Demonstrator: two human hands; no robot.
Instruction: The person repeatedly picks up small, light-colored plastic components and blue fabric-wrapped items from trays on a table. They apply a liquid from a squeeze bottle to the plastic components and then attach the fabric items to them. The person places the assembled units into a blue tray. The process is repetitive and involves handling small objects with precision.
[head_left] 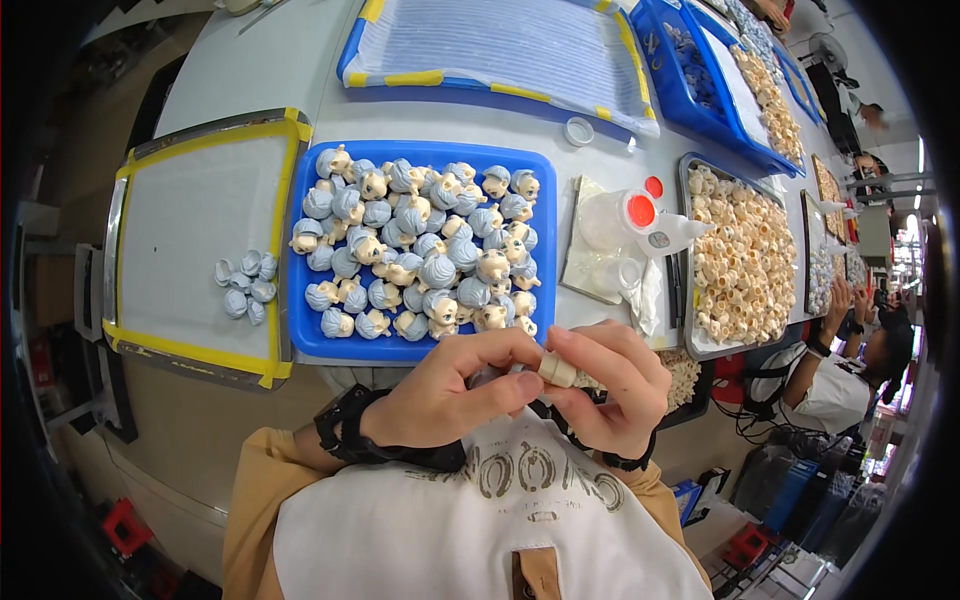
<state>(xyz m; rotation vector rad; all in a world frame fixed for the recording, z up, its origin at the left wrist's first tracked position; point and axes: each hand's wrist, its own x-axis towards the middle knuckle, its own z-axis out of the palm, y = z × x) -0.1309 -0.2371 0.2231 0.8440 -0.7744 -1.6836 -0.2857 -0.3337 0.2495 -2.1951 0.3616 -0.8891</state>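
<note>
In front of my chest, my right hand (615,385) pinches a small cream doll-head part (557,370) between thumb and fingers. My left hand (450,385) is closed right beside it, thumb and forefinger around a pale blue piece (484,377) that looks like doll hair and is mostly hidden. The fingertips of both hands nearly meet at the cream part. Just beyond them lies a blue tray (425,350) full of doll heads (438,270) with light blue hair, several with painted eyes.
At left, a yellow-taped frame (190,210) bears several loose blue hair pieces (245,285). To the right stand white squeeze bottles (605,225) and a metal tray (690,335) of cream parts. Farther back are a lined tray (490,90) and a blue basket (690,110). A co-worker (835,380) sits at right.
</note>
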